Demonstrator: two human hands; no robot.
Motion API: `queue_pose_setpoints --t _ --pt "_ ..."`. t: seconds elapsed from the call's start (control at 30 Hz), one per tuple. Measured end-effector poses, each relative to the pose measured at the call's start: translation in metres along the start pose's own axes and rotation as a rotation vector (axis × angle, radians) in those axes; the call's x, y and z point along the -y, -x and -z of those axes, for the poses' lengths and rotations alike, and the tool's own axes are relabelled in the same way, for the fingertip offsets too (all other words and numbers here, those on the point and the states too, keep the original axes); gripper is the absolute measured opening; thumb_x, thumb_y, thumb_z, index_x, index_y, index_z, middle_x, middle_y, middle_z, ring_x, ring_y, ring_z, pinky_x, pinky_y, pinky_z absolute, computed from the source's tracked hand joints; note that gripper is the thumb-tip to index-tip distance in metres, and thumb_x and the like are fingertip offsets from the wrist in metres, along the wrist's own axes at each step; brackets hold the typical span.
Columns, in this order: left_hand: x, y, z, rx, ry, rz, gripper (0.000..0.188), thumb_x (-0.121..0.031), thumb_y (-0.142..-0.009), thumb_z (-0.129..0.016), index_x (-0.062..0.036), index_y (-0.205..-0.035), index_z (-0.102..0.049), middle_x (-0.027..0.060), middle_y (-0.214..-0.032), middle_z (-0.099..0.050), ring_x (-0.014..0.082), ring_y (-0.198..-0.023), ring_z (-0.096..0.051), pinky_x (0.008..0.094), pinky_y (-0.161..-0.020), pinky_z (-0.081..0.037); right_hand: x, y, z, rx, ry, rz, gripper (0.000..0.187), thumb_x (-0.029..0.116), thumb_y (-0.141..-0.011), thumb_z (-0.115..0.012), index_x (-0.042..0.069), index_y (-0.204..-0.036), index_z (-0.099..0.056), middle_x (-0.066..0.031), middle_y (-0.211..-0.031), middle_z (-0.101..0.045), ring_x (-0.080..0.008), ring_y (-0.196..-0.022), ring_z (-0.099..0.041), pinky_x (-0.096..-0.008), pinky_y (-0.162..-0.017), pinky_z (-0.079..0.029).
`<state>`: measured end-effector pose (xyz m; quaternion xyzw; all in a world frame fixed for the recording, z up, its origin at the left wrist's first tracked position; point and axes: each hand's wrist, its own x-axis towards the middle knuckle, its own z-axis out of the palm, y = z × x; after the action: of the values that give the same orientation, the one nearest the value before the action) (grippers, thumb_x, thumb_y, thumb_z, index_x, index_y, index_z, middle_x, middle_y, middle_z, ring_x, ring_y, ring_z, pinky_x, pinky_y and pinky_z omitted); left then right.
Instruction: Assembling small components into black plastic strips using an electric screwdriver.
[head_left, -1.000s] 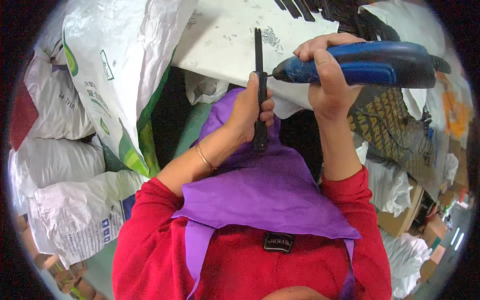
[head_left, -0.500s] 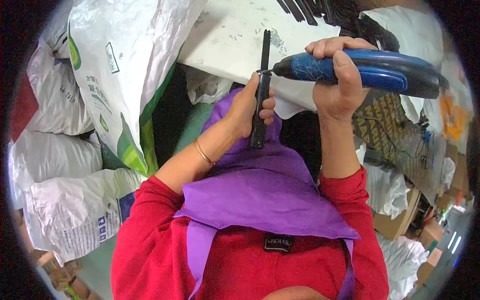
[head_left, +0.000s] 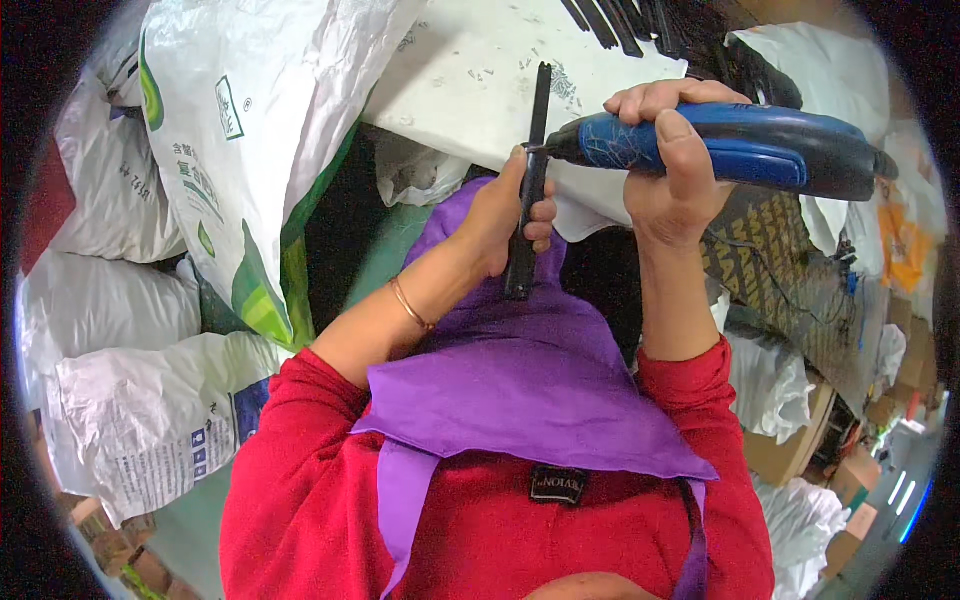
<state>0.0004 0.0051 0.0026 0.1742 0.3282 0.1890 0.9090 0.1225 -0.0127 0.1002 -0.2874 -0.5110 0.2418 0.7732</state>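
Note:
My left hand [head_left: 508,210] is closed round a long black slotted strip [head_left: 531,215], held nearly upright over my lap with its narrower upper part above the white tabletop. The left thumb lies near the strip's middle. In my right hand [head_left: 680,180] is a blue and black power screwdriver [head_left: 720,145], gripped round its body with the fingers over the top. It lies almost level, and its dark tip meets the strip just above my left thumb. Whether a screw sits at the tip is too small to tell.
Small screws [head_left: 565,85] lie scattered on the white tabletop [head_left: 450,100], with several more black strips [head_left: 610,25] at its far edge. A large white and green sack [head_left: 250,150] stands at the left, above other white bags [head_left: 150,420]. Cardboard boxes [head_left: 800,430] are at the right.
The screwdriver's tip has come against the strip, level with it, after pointing at its edge. The strip leans slightly more to the right at its top.

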Motion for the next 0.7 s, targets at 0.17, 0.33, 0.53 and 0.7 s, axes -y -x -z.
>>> queue_pose_setpoints --t 0.17,0.33,0.53,0.7 --pt "-0.001 0.002 -0.001 0.017 -0.016 0.008 0.048 -0.056 -0.091 -0.03 -0.0115 -0.084 -0.049 -0.0027 -0.057 -0.041 0.0094 -0.042 -0.034 0.0254 -0.043 -0.032 -0.001 0.0 0.001 0.009 0.009 -0.021 0.021 0.002 -0.072 -0.059 0.0 -0.09 -0.048 -0.0086 -0.075 -0.057 -0.018 -0.069 -0.059 -0.0321 -0.07 -0.049" --pt "0.002 0.002 0.005 0.092 -0.001 -0.005 0.036 -0.046 -0.091 -0.039 -0.0117 -0.083 -0.045 -0.0026 -0.057 -0.04 0.0093 -0.044 -0.035 0.0261 -0.043 -0.033 -0.004 -0.011 -0.003 0.171 0.124 -0.052 0.02 0.006 -0.075 -0.056 0.001 -0.092 -0.047 -0.0107 -0.076 -0.055 -0.0199 -0.07 -0.057 -0.0366 -0.072 -0.049" --pt "-0.001 0.003 -0.001 0.012 -0.17 -0.033 0.022 -0.032 -0.089 -0.045 -0.0115 -0.081 -0.044 -0.0038 -0.056 -0.036 0.0084 -0.043 -0.034 0.0259 -0.041 -0.032 -0.018 -0.028 -0.011 0.413 0.066 -0.108 0.025 -0.001 -0.071 -0.058 0.002 -0.092 -0.046 -0.0078 -0.073 -0.054 -0.0185 -0.066 -0.056 -0.0356 -0.068 -0.048" --pt "-0.005 0.006 0.001 0.014 -0.201 -0.029 0.026 -0.037 -0.092 -0.041 -0.0129 -0.083 -0.046 -0.0047 -0.058 -0.037 0.0074 -0.045 -0.033 0.0245 -0.043 -0.033 -0.015 -0.038 -0.007 0.465 -0.014 -0.161 0.024 0.004 -0.073 -0.059 0.001 -0.094 -0.048 -0.0079 -0.074 -0.055 -0.0193 -0.067 -0.057 -0.0326 -0.066 -0.048"
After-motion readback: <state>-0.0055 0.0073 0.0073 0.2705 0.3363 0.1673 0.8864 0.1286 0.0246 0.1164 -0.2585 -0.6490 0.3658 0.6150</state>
